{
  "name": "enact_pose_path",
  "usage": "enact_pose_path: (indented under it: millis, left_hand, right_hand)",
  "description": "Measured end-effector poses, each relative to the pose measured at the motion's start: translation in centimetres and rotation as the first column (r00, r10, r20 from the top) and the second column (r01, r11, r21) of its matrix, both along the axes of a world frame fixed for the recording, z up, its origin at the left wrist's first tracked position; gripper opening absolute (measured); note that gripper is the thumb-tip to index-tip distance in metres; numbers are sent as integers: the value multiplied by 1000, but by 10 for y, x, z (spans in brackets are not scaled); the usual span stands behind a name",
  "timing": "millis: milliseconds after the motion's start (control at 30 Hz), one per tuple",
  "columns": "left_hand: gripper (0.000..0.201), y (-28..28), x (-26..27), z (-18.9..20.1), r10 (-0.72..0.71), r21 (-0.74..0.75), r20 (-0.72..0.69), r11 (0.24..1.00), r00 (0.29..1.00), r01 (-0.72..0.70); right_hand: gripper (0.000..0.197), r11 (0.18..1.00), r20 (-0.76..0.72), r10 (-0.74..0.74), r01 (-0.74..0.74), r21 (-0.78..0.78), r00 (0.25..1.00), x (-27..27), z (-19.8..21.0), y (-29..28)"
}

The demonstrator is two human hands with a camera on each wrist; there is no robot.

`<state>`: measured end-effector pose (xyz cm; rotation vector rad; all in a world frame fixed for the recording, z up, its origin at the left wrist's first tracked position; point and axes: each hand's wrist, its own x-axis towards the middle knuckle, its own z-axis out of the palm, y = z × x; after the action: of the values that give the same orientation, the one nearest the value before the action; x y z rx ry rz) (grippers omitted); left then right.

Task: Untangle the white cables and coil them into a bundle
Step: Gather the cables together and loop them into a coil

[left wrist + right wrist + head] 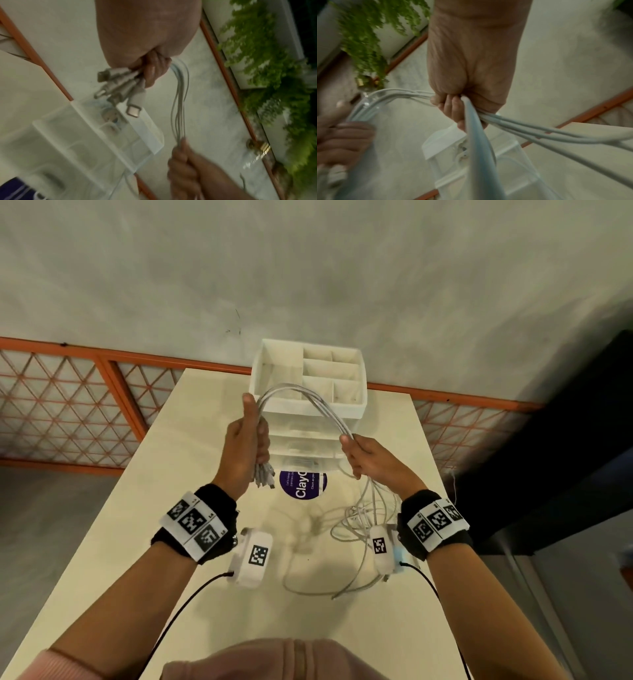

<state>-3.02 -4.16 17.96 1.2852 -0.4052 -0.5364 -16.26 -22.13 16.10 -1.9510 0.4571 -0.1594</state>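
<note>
Head view: loose tails of the white cables point(356, 529) lie looped on the worktop point(144, 508) nearest the person, uncoiled; above, the right hand point(371, 458) closes round the gathered strands, the left hand point(245, 448) grips them with the connector plugs point(263, 475) hanging below, an arch of cable between; beyond stands a white drawer organizer point(308, 405). Untangling looks largely done, coiling barely begun

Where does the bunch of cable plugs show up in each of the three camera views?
Head view: the cable plugs hang below the left hand, just left of centre.
Left wrist view: the plugs fan out under the fingers, left of centre.
Right wrist view: not clearly visible; that hand sits blurred at the left edge.
Shared landmark: the clear drawer unit.
</note>
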Motion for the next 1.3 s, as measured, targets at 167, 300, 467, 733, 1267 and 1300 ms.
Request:
enact_pose_path:
  millis: [167, 300, 467, 733, 1267, 1300]
  left_hand:
    - [35, -15, -20, -15, -105, 50, 64, 994, 992, 102]
    - [41, -23, -14, -11, -230, 50, 2, 972, 973, 229]
    - [34, -25, -14, -1, -283, 71, 90, 958, 955, 277]
    - [30, -18, 5, 26, 18, -151, 133, 989, 991, 2]
    - [30, -27, 13, 47, 146, -223, 168, 969, 975, -107]
    - [30, -30, 15, 53, 146, -237, 169, 966, 975, -103]
  right_hand:
    - [37, 997, 0, 74, -74, -5, 997, 20, 20, 24]
    - [39, 977, -78, 213, -213, 11, 974, 28, 20, 33]
    - [38, 963, -96, 260, -266, -49, 961, 30, 15, 35]
    - [13, 948, -224, 207, -252, -195, 952, 11, -7, -3]
    - [52, 946, 68, -273, 255, 198, 960, -15, -18, -40]
    - [45, 955, 78, -261, 246, 166, 962, -15, -20, -42]
